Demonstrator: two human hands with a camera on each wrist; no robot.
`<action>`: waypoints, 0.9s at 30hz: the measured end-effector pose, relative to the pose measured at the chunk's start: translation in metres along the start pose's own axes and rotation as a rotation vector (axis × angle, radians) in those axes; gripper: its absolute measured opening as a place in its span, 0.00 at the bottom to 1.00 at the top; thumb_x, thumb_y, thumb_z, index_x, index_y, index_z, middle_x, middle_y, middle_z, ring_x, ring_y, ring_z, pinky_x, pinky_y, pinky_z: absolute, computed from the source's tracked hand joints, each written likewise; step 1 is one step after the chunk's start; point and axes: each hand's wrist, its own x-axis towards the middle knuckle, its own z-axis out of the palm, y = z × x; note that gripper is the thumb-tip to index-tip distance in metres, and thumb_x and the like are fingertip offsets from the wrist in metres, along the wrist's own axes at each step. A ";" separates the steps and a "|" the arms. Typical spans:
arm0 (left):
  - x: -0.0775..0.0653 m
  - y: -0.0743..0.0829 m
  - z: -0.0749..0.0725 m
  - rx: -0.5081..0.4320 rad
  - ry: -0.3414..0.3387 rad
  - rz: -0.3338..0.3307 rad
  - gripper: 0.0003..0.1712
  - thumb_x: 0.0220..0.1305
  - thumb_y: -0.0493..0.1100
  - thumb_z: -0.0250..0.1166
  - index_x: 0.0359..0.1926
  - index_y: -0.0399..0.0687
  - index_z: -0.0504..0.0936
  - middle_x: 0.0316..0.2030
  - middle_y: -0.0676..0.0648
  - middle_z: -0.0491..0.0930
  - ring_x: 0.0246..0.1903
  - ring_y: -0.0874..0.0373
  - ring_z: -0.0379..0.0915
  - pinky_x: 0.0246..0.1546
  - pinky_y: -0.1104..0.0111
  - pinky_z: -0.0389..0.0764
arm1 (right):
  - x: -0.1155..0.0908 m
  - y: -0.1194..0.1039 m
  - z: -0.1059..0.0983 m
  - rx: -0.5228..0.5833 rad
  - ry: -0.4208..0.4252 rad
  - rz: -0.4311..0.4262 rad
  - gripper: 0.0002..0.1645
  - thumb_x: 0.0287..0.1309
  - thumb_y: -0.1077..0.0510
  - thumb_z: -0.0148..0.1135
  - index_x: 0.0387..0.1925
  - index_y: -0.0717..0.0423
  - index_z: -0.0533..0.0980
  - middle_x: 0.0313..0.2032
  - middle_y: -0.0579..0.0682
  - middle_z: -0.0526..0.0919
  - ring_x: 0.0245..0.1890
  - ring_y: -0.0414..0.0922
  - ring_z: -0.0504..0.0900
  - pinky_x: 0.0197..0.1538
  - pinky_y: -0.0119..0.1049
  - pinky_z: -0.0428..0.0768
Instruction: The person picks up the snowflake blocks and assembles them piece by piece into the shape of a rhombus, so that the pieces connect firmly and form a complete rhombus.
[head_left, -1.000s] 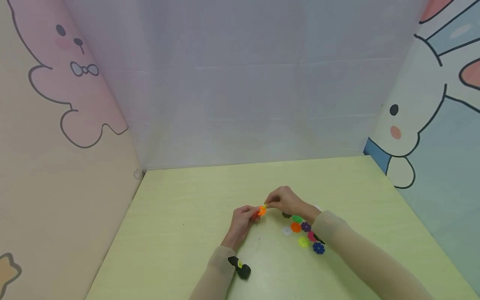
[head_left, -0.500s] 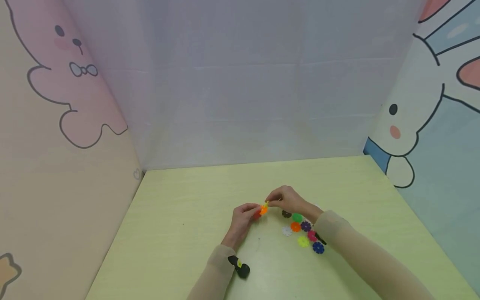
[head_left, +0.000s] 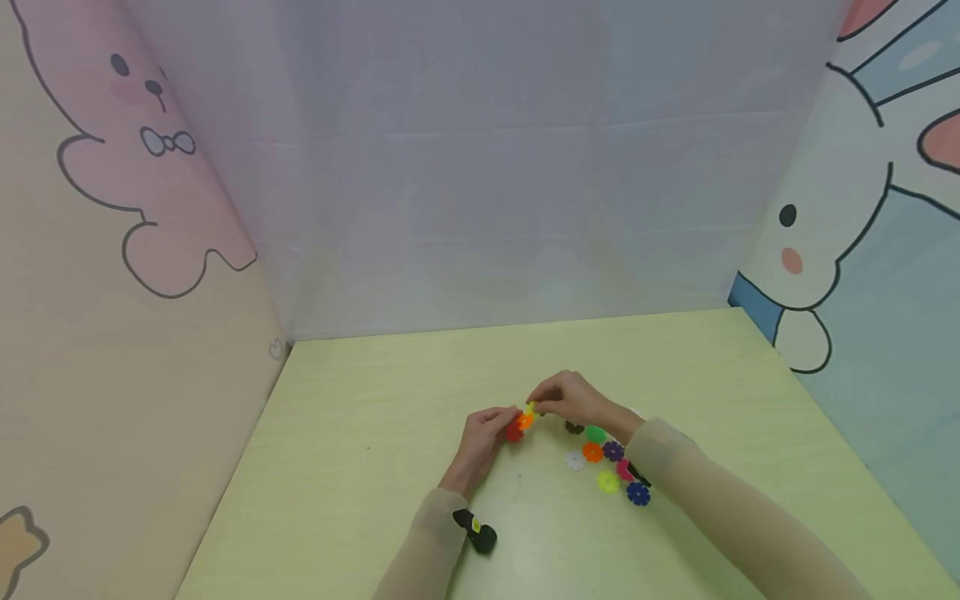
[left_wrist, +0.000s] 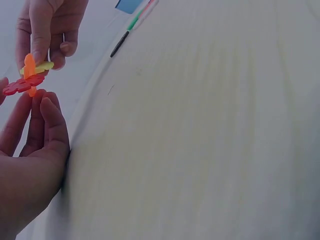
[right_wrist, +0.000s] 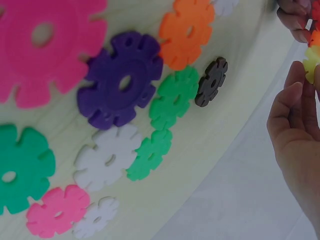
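Observation:
Small notched plastic interlocking discs are joined between the two hands: a red disc (head_left: 513, 434), an orange disc (head_left: 525, 422) and a yellow disc (head_left: 532, 408). In the left wrist view, the orange disc (left_wrist: 29, 65) stands crosswise to the red disc (left_wrist: 22, 85), with the yellow disc (left_wrist: 46, 66) on its far side. My left hand (head_left: 482, 440) pinches the red and orange end with its fingertips. With thumb and fingers, my right hand (head_left: 573, 398) pinches the yellow disc. Whether the yellow slot is fully seated is hidden by the fingers.
Loose discs lie on the table under my right forearm, among them a purple disc (right_wrist: 122, 82), a green disc (right_wrist: 175, 97), a black disc (right_wrist: 211, 82) and a dark blue disc (head_left: 638, 493). Patterned walls enclose the pale table (head_left: 360, 500) at the back and sides.
The joined discs have turned slightly, and more of the red and yellow ones shows. My right hand has shifted slightly left since half a second ago. Both hands keep their pinch.

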 end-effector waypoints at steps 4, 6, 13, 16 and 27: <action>0.001 0.001 0.002 0.051 -0.019 0.016 0.17 0.60 0.43 0.68 0.38 0.29 0.84 0.30 0.45 0.80 0.28 0.58 0.73 0.32 0.72 0.76 | 0.001 0.000 0.000 -0.004 -0.008 -0.025 0.10 0.60 0.63 0.64 0.43 0.62 0.82 0.37 0.49 0.85 0.33 0.42 0.83 0.37 0.34 0.80; 0.001 0.001 0.003 0.079 -0.021 0.028 0.16 0.59 0.42 0.69 0.38 0.28 0.83 0.27 0.46 0.80 0.25 0.59 0.71 0.29 0.73 0.74 | 0.002 -0.001 0.001 -0.007 -0.007 -0.031 0.10 0.59 0.63 0.64 0.43 0.62 0.81 0.37 0.49 0.85 0.32 0.41 0.82 0.38 0.35 0.80; 0.000 0.003 0.005 0.137 -0.020 0.052 0.13 0.58 0.39 0.69 0.37 0.29 0.84 0.23 0.48 0.79 0.22 0.61 0.70 0.25 0.74 0.72 | 0.003 -0.004 0.002 0.000 0.000 -0.012 0.07 0.58 0.62 0.66 0.40 0.59 0.82 0.34 0.47 0.85 0.31 0.40 0.83 0.37 0.36 0.80; 0.000 0.005 0.005 0.154 -0.020 0.059 0.12 0.59 0.38 0.69 0.36 0.29 0.84 0.23 0.47 0.80 0.21 0.61 0.70 0.24 0.74 0.71 | 0.004 -0.005 0.002 0.004 -0.011 0.002 0.08 0.58 0.62 0.66 0.40 0.59 0.83 0.34 0.46 0.85 0.31 0.40 0.82 0.37 0.35 0.80; 0.001 0.004 0.002 0.234 0.095 0.064 0.12 0.60 0.42 0.68 0.35 0.34 0.86 0.30 0.46 0.82 0.26 0.60 0.73 0.28 0.74 0.74 | 0.000 -0.003 -0.023 -0.153 0.040 0.018 0.10 0.59 0.61 0.65 0.43 0.59 0.81 0.34 0.46 0.84 0.34 0.42 0.82 0.40 0.38 0.80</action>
